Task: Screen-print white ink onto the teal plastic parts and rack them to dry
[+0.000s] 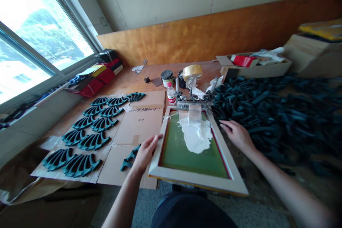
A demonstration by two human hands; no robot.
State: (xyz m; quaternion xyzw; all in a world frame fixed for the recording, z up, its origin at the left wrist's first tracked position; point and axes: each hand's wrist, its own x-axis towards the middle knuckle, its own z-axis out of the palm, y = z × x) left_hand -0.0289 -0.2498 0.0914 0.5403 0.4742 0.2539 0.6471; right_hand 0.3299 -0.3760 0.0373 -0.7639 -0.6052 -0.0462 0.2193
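Note:
My left hand (146,152) is at the left edge of a screen-printing frame (155,165), thumb and fingers closed together. A small dark tip shows at its fingertips, too little to name. The frame's green mesh (184,165) carries a spread of white ink (197,139); a squeegee-like blade (195,114) stands at its far end, below a metal clamp (195,104). My right hand (237,134) is by the frame's right side, fingers pinched near a dark bit I cannot make out. Dark green curved parts (130,158) lie on cardboard beside my left hand, partly hidden by it.
Fanned rows of dark green parts (93,140) lie on the cardboard sheet (143,121) at left. A large heap of similar parts (267,110) covers the right side. Behind the frame stand a bottle (171,96), a jar (167,77) and a tape roll (192,72). An open box (264,70) sits farther back.

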